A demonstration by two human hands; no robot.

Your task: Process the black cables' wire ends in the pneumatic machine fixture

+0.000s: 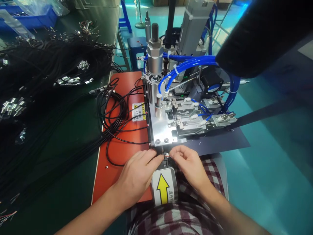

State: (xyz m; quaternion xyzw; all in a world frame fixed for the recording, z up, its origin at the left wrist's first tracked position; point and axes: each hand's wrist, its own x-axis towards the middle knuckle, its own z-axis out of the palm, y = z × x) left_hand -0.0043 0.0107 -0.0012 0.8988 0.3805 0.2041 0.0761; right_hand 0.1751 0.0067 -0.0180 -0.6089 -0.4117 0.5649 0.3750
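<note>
Both hands meet at the front edge of a small pneumatic machine point(168, 124). My left hand point(137, 176) rests on the orange base plate point(114, 153), its fingers pinched together on a thin black cable point(114, 130) at the machine's slot. My right hand point(189, 164) is curled, fingertips pinching a small part at the same slot point(166, 154); the part is too small to name. Below the hands sits a grey cover with a yellow arrow label point(163, 187).
A large pile of black cables with metal connectors point(49, 81) covers the green bench on the left. Blue air hoses point(186, 63) and a steel cylinder point(154, 55) rise over the machine. A blue bin point(26, 16) stands far left. Teal floor lies to the right.
</note>
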